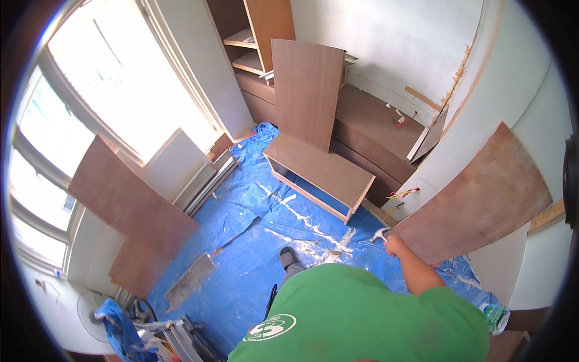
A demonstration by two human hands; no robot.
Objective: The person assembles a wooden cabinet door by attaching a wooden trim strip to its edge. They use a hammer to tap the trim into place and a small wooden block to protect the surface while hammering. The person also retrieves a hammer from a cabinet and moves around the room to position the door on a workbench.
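My right hand (396,245) is closed around the handle of a claw hammer (380,234), its metal head pointing away to the left. The arm reaches out to the right from a green sleeve. Just beyond the hand leans a large brown wooden panel (482,193), set against the white wall; whether the hammer touches it, I cannot tell. My left hand is out of sight. Ahead, a low open-framed brown wooden box (319,175) rests on the floor sheet.
A blue sheet (241,241) covers the floor, with white debris and a loose grey board (190,282) on it. Brown panels (139,205) lean by the windows at left. A tall board (306,90) stands before the cabinet. Exposed wires (403,193) stick out near the right-hand panel.
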